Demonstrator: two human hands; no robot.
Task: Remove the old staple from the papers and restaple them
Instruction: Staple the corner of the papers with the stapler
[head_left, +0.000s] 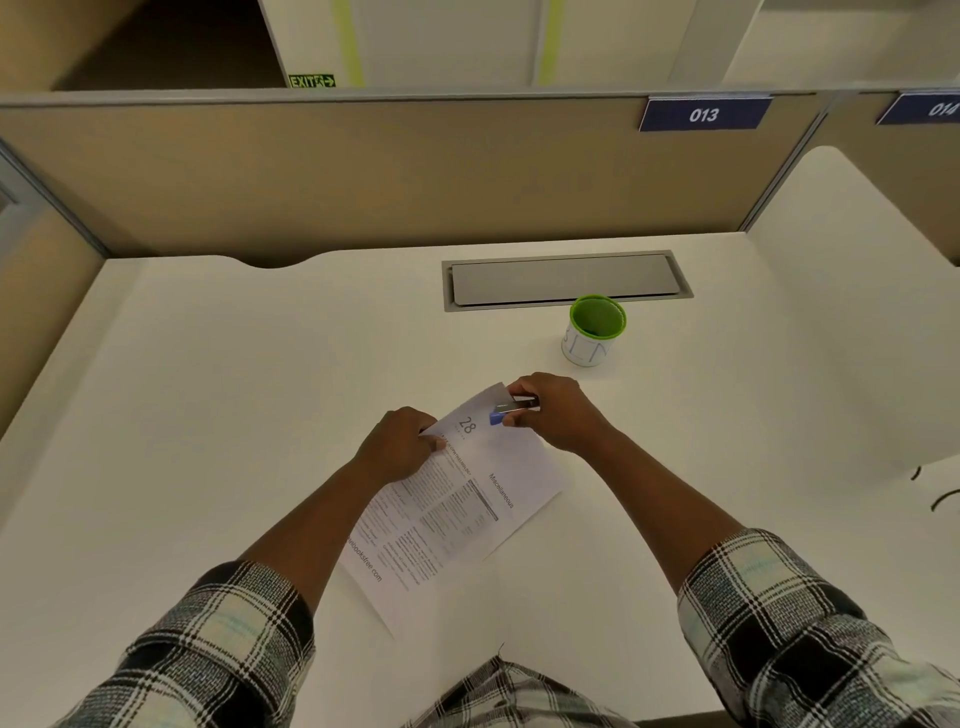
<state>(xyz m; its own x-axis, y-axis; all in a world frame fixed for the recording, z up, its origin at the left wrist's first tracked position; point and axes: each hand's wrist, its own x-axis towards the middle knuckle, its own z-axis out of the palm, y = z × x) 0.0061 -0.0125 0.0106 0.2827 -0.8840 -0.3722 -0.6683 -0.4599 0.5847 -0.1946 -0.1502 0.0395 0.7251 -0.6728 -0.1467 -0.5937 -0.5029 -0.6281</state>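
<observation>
I am gripping the stapler (514, 410) in my right hand (558, 413) at the papers' (457, 499) corner while my left hand (400, 444) is pinching their edge.

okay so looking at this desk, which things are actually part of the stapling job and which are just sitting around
In use: papers, pinched by the left hand; blue stapler, gripped by the right hand at the papers' corner.
Lying about: green cup, grey cable hatch, black cord.
</observation>
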